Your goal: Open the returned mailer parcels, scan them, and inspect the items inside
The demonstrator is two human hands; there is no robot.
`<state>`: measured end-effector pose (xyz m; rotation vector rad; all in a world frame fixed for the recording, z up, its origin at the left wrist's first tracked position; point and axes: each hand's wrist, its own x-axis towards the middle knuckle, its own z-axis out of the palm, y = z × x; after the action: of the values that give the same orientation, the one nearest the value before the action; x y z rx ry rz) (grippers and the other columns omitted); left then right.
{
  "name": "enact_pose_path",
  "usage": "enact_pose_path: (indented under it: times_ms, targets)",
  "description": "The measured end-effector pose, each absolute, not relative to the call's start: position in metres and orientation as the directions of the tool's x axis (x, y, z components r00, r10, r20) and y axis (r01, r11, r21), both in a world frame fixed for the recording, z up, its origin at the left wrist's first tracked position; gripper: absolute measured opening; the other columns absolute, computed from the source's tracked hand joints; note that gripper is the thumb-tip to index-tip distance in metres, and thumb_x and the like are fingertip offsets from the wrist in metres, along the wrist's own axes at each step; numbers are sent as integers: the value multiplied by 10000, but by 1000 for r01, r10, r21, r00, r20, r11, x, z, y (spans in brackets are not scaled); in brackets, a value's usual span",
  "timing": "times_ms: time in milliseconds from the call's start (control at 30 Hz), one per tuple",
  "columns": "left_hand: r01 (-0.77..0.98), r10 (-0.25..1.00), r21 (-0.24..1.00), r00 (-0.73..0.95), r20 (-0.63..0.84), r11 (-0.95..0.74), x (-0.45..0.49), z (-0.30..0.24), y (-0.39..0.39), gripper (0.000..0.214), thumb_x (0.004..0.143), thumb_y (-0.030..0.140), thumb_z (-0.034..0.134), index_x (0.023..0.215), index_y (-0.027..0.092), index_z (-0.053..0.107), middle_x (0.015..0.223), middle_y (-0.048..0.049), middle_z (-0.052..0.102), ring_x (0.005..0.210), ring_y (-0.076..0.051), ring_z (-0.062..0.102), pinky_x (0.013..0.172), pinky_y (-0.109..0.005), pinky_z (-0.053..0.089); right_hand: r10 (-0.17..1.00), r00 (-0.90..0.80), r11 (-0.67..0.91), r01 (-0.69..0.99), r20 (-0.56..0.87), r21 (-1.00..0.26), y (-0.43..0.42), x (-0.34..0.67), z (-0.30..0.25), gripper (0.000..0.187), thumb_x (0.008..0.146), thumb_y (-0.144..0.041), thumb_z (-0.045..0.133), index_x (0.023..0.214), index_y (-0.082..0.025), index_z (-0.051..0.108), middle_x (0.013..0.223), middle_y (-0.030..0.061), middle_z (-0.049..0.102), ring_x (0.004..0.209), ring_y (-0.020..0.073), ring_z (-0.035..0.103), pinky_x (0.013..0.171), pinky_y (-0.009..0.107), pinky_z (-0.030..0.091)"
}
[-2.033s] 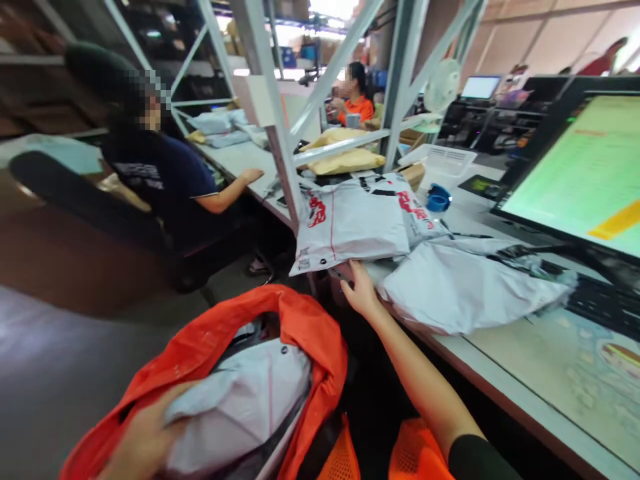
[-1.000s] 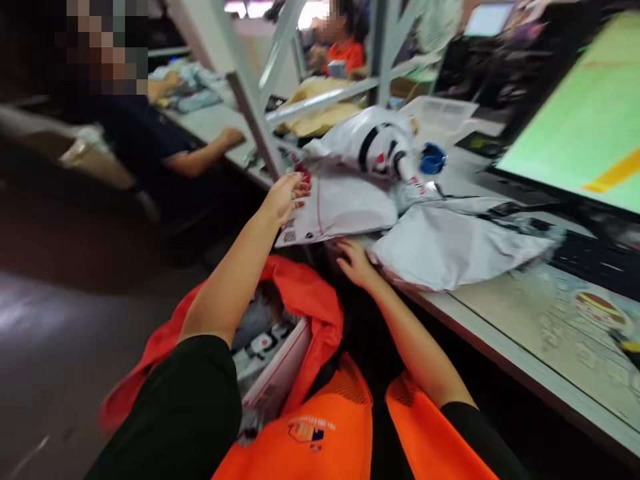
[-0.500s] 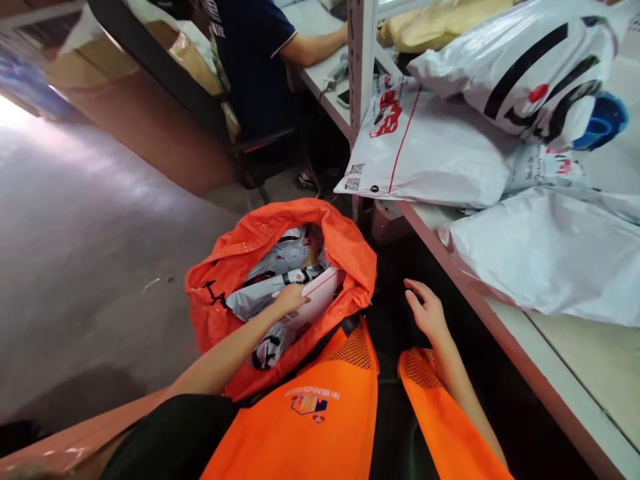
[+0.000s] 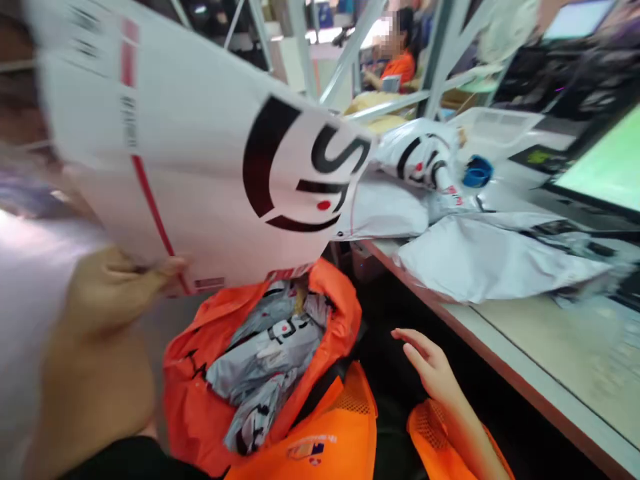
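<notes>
My left hand [image 4: 115, 283] is raised close to the camera and grips the lower edge of a large flat white parcel [image 4: 200, 153] with a black logo and a red stripe. The parcel hangs above an open orange sack [image 4: 200, 347] on the floor, which holds several grey and white mailer bags [image 4: 270, 360]. My right hand [image 4: 430, 367] hovers below the desk edge with fingers spread and holds nothing. On the desk [image 4: 525, 347] lie a white mailer [image 4: 385, 207], a rounded black-striped parcel [image 4: 420, 157] and a crumpled grey bag [image 4: 490, 257].
A green-lit monitor [image 4: 605, 170] stands at the right of the desk, with a blue tape roll [image 4: 477, 172] and a white basket [image 4: 495, 127] behind the parcels. Grey shelving struts [image 4: 350, 53] rise at the desk's far end. A person in orange [image 4: 397, 63] sits beyond them.
My left hand has pulled the flat white parcel out of the orange sack and lifted it up near the camera. My right hand stays low by the desk edge. My view has tilted up.
</notes>
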<state>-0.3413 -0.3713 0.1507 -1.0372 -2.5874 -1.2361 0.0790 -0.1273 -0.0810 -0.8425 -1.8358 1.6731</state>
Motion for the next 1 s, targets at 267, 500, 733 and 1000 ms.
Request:
enact_pose_path:
  times_ms: [267, 500, 733, 1000]
  targets:
    - [791, 823, 287, 426, 377, -541, -197, 76, -159, 272, 982, 344, 539, 1113, 393, 772, 1290, 6, 730, 1289, -272, 636, 1181, -551, 400, 957, -289, -102, -441, 33, -892, -115, 169, -15, 1016, 799, -972, 183, 1255, -235, 712, 1271, 173, 712, 1239, 395, 647, 985, 623, 542]
    - [733, 718, 116, 602, 348, -670, -137, -5, -100, 413, 994, 226, 457, 1215, 471, 706, 1455, 29, 623, 1429, -310, 491, 1201, -619, 270, 984, 13, -144, -525, -178, -839, -145, 230, -33, 540, 695, -414, 853, 1169, -191, 723, 1301, 173, 699, 1177, 424, 679, 1038, 650, 512]
    - [414, 836, 803, -155, 527, -429, -101, -31, -66, 654, 931, 334, 594, 1548, 278, 386, 1580, -165, 449, 1447, -318, 462, 1145, -512, 426, 971, 156, -42, -635, -181, -771, -144, 274, -45, 472, 677, -369, 889, 1102, -216, 749, 1177, 132, 762, 1076, 389, 726, 999, 615, 554]
    - [375, 948, 873, 73, 309, -313, -63, -15, -41, 511, 896, 492, 645, 1317, 203, 626, 1341, -168, 673, 1223, -321, 652, 1014, -493, 529, 989, -71, -144, -598, -127, -788, -138, 343, -33, 440, 659, -331, 910, 1046, -158, 792, 1054, 159, 786, 909, 351, 773, 808, 462, 645]
